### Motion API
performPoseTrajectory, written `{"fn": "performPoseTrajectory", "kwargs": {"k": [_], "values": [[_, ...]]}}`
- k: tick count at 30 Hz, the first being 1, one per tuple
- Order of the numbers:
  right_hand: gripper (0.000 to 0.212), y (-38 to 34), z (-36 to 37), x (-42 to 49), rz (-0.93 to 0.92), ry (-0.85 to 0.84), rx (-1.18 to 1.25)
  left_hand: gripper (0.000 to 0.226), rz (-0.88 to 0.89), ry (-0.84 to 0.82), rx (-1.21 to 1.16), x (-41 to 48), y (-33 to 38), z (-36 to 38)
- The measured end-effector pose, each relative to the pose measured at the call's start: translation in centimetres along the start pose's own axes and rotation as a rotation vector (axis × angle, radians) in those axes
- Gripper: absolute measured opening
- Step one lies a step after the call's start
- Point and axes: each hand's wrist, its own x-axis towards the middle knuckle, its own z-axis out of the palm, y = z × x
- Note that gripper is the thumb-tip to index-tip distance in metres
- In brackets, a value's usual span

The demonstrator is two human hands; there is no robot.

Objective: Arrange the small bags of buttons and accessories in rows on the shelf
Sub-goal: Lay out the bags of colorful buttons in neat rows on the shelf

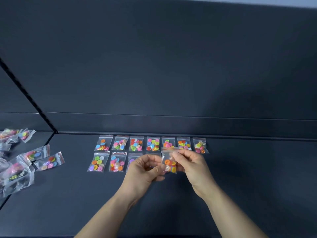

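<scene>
Both hands hold one small clear bag of coloured buttons (169, 162) upright above the dark shelf (240, 169). My right hand (190, 164) pinches its top edge and right side; my left hand (145, 170) pinches its lower left corner. Behind the hands, a back row of several button bags (153, 143) lies flat along the shelf's rear lip. A front row (98, 161) begins at the left with two bags in full view and a third (132, 160) partly hidden by my left hand. The held bag hovers at the right end of this front row.
A loose pile of unsorted button bags (18, 169) lies at the far left, with two stray bags (49, 161) nearer the rows. A dark back panel (171, 66) rises behind the shelf. A seam between shelf sections (49, 138) runs left of the rows.
</scene>
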Motion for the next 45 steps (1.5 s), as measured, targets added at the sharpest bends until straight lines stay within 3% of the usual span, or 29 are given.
{"fn": "performPoseTrajectory", "kwargs": {"k": [5,12,15,18,21,24,31,39,42,45], "values": [[0.014,1.5,-1.1,0.2,0.021,0.077,-0.119,0.017,0.059,0.064,0.105,0.0,-1.4,0.8],[0.021,4.0,-2.3,1.9,-0.049,0.132,-0.49,0.013,0.508,0.304,0.967,1.3,-4.3,-1.4],[0.009,4.2,-1.6,2.2,-0.104,0.128,-0.615,0.021,0.656,0.347,1.195,2.5,-5.6,-2.2],[0.036,3.9,-1.4,2.2,-0.182,0.139,-0.897,0.027,0.669,0.378,1.289,2.9,-6.0,-2.3],[0.038,4.1,-2.0,1.9,-0.383,0.165,-0.983,0.036,0.651,0.38,1.317,3.0,-6.0,-2.4],[0.027,5.1,-2.3,1.8,-0.521,0.048,-0.995,0.037,0.65,0.376,1.331,3.2,-6.0,-2.4],[0.039,6.2,-1.5,2.2,-0.532,0.046,-1.077,0.036,0.659,0.359,1.336,3.2,-5.9,-2.4],[0.04,6.3,-1.3,2.3,-0.524,0.021,-1.068,0.036,0.626,0.316,1.329,2.8,-5.7,-2.4],[0.038,5.6,-1.4,2.4,-0.51,0.037,-0.946,0.033,0.575,0.311,1.214,2.3,-4.9,-2.4],[0.03,4.2,-0.6,2.8,-0.462,0.065,-0.755,0.019,0.419,0.383,0.87,1.3,-3.2,-2.7]]}}
